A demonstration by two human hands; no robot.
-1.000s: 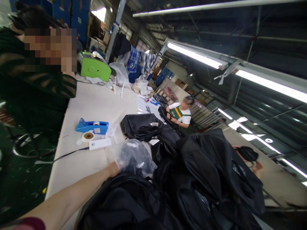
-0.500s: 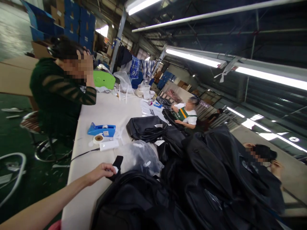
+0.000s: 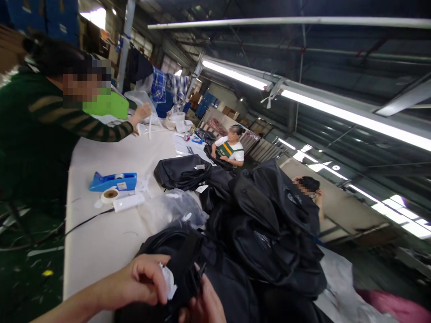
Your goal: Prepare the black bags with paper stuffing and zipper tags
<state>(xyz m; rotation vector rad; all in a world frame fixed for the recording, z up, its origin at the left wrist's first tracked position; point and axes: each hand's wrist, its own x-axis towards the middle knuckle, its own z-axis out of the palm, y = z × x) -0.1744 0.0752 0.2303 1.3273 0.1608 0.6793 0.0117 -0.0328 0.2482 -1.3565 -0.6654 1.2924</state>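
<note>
My left hand (image 3: 143,281) is closed, thumb and fingers pinching a small crumpled white piece (image 3: 169,283) that looks like paper or thin film. Beside it, my right hand (image 3: 207,298) is closed on a thin black strap (image 3: 198,274), partly hidden and blurred; a dark buckle may be on it. Both hands are over a black backpack (image 3: 222,269) lying on the near part of the table. Beyond it a pile of black backpacks (image 3: 262,215) rises to the right. A crumpled clear plastic bag (image 3: 173,208) touches the near backpack's far side.
A blue tape dispenser (image 3: 114,181), a tape roll (image 3: 110,194) and a white box with a cable (image 3: 128,202) lie on the pale table (image 3: 90,242). A co-worker in dark green (image 3: 43,121) reaches over its far left. Two other people are farther off.
My left hand has moved right and down, onto the backpack. My right hand has come into view there. The co-worker at left has lowered their hands from the head and reaches forward.
</note>
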